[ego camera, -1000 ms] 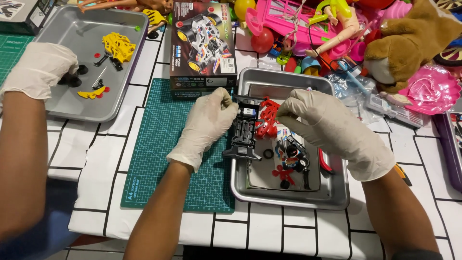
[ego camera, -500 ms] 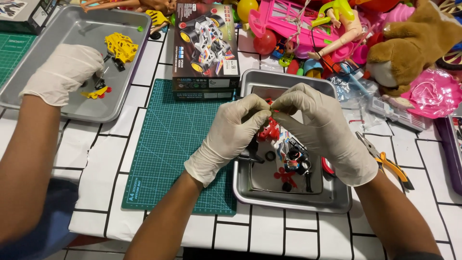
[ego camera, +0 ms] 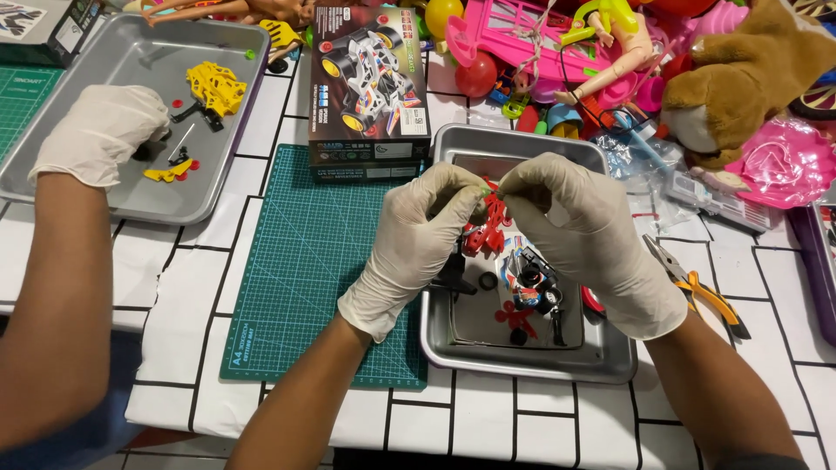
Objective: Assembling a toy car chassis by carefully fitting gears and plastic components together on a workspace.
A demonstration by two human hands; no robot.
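Red plastic model-car part (ego camera: 489, 228) sits pinched between both gloved hands, held just above the near metal tray (ego camera: 610, 365) on the white tiled tabletop. The left hand (ego camera: 418, 239) curls in from the left, its thumb and forefinger closed on the part's upper edge, where a small green bit shows between the fingertips. The right hand (ego camera: 592, 239) meets it from the other side, fingers bunched and pressed onto the same spot, so the two hands touch at the tips. Below them in the tray lie a small car body (ego camera: 529, 280) in white, blue and red, a black ring, a black chassis piece (ego camera: 453, 280) and some loose red pieces.

A green cutting mat (ego camera: 305, 261) lies just left of the tray, and a boxed model-car kit (ego camera: 370, 83) stands behind the mat. Orange-handled pliers (ego camera: 701, 287) rest to the right of the tray. At the far left, another person's gloved hand (ego camera: 100, 130) rests in a second metal tray (ego camera: 87, 196) holding yellow parts (ego camera: 213, 87). A pile of toys, among them a brown plush animal (ego camera: 749, 78), crowds the back right.
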